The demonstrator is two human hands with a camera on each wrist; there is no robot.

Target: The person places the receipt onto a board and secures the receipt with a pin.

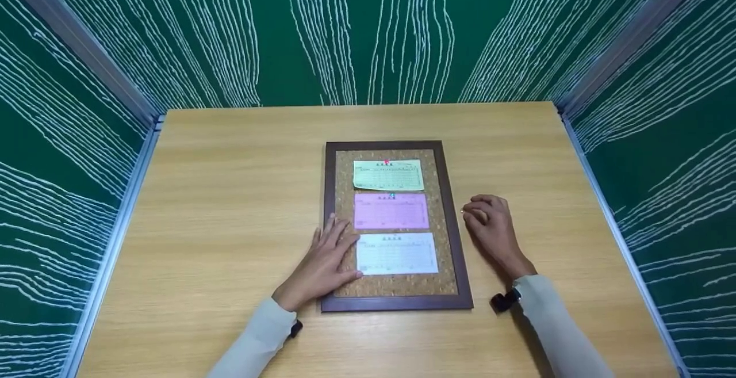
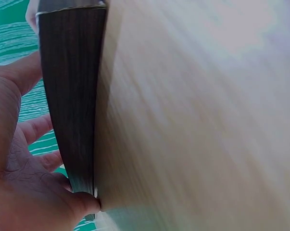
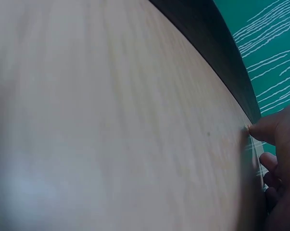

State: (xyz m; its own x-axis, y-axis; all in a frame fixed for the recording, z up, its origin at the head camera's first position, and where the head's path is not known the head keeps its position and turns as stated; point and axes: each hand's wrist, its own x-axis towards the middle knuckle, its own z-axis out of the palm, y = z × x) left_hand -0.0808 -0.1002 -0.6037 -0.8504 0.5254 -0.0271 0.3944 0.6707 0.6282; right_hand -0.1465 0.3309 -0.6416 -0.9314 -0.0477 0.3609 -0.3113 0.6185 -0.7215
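A brown-framed corkboard [image 1: 397, 284] lies on the table with three printed slips in a column: green [image 1: 388, 176], pink [image 1: 392, 211] and white [image 1: 397, 253]. A red pushpin [image 1: 386, 161] sits at the green slip's top edge, a teal pushpin [image 1: 392, 195] at the pink one's. My left hand [image 1: 323, 263] rests across the board's left frame, fingers spread, thumb and index fingertips at the white slip's left edge. Just right of the frame, my right hand [image 1: 493, 231] pinches a tiny pushpin [image 1: 462, 211] between thumb and index finger; most of it is hidden.
The wooden table [image 1: 230, 194] surrounds the board. Green walls [image 1: 489, 21] with white wavy lines stand behind and on both sides, with metal strips [image 1: 621, 205] along the table's side edges. Dark wrist cameras [image 1: 506, 301] are strapped at the sleeves.
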